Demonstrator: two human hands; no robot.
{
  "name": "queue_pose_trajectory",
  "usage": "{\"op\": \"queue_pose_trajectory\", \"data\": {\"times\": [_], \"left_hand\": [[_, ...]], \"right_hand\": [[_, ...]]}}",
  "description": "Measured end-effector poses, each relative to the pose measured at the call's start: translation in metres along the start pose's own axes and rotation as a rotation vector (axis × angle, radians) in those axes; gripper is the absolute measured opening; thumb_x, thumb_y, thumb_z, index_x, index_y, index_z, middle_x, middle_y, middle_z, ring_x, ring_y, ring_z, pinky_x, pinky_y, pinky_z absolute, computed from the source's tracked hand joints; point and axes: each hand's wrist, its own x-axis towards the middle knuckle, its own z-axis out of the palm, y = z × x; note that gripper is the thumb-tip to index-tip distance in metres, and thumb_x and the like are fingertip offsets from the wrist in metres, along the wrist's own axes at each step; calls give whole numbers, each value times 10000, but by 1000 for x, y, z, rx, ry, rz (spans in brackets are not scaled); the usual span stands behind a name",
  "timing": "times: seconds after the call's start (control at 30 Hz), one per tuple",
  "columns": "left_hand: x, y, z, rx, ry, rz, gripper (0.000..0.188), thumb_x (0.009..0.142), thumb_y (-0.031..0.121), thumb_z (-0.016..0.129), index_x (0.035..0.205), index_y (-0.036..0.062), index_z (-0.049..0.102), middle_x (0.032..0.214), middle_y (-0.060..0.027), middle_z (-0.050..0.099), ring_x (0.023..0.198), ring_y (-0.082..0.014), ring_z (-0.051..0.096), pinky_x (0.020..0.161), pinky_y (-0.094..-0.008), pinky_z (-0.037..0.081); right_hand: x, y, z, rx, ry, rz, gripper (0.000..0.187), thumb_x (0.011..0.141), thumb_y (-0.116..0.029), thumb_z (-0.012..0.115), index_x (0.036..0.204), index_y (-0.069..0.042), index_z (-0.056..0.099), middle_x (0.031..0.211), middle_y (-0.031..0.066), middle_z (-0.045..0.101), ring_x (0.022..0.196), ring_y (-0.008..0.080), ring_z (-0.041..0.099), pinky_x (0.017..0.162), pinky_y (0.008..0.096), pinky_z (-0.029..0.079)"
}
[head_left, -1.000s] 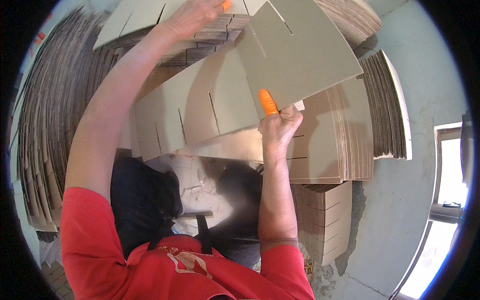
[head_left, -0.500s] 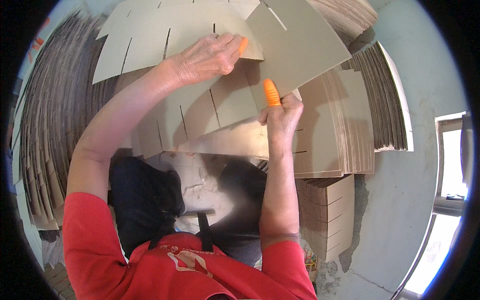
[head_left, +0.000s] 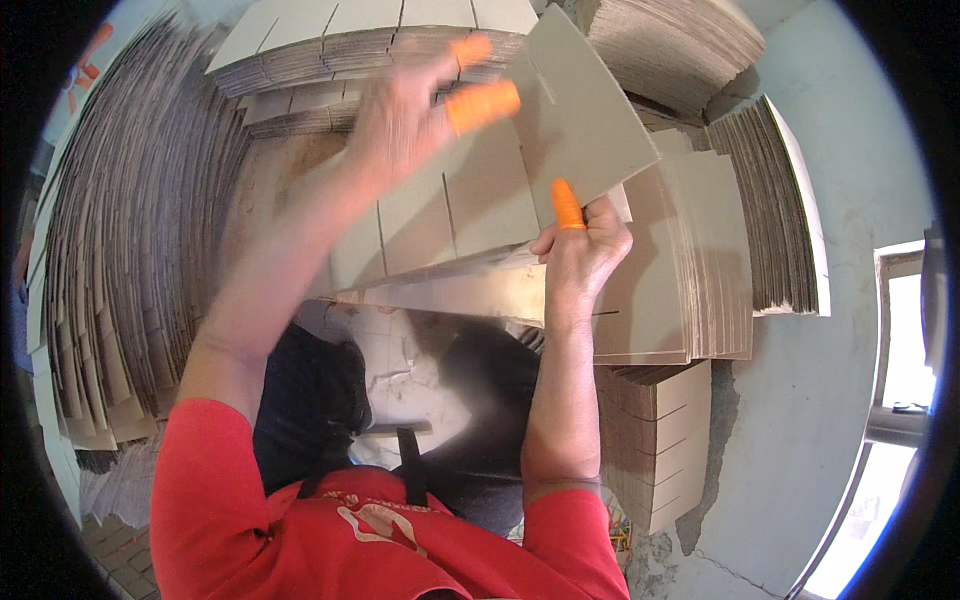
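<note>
My right hand (head_left: 585, 245) grips a flat cardboard sheet (head_left: 590, 115) by its lower corner, its thumb in an orange rubber finger cot (head_left: 567, 204). The sheet stands tilted, a short slot near its upper part. My left hand (head_left: 405, 115) is blurred by motion to the left of that sheet. Two of its fingers wear orange cots (head_left: 484, 106) and are spread apart, with nothing seen between them. Below it lies slotted cardboard (head_left: 430, 220) in front of me. At the back, a stack of slotted cardboard strips (head_left: 370, 50) sits nearest the left hand.
Tall cardboard stacks (head_left: 130, 220) line the left side. On the right stand a fanned pile of sheets (head_left: 710, 250), another upright stack (head_left: 765, 200) and a lower slotted bundle (head_left: 680, 440) beside the pale wall (head_left: 860, 180). Another pile (head_left: 670, 50) lies at the back right.
My left hand has let go of the slotted sheet edge it gripped and its fingers have spread. The back stack's layered edge now shows. My right hand, still holding its sheet, has shifted slightly right.
</note>
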Motion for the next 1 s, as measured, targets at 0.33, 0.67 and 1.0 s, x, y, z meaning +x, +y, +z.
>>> {"op": "queue_pose_trajectory", "data": {"times": [0.33,0.67,1.0], "left_hand": [[74,-177,21,901,-315,230,123,813,61,621,922,7,636,974,-108,660,999,-278,590,859,-408,501],[74,-144,2,586,-76,419,316,796,114,630,1101,33,623,1079,-171,642,1040,-368,596,920,-494,481],[50,-87,19,923,-142,482,286,754,44,629,1031,-23,644,1160,-85,588,1028,-208,584,784,-269,594]], "right_hand": [[0,-8,8,38,-59,148,157,556,129,576,681,41,541,537,80,528,527,121,490,471,313,414],[-6,2,9,-97,-26,-30,183,595,143,568,718,25,502,570,139,526,486,212,543,472,349,432],[-6,13,16,-101,15,-261,142,879,144,552,869,16,613,650,-14,488,479,47,450,382,246,422]]}}
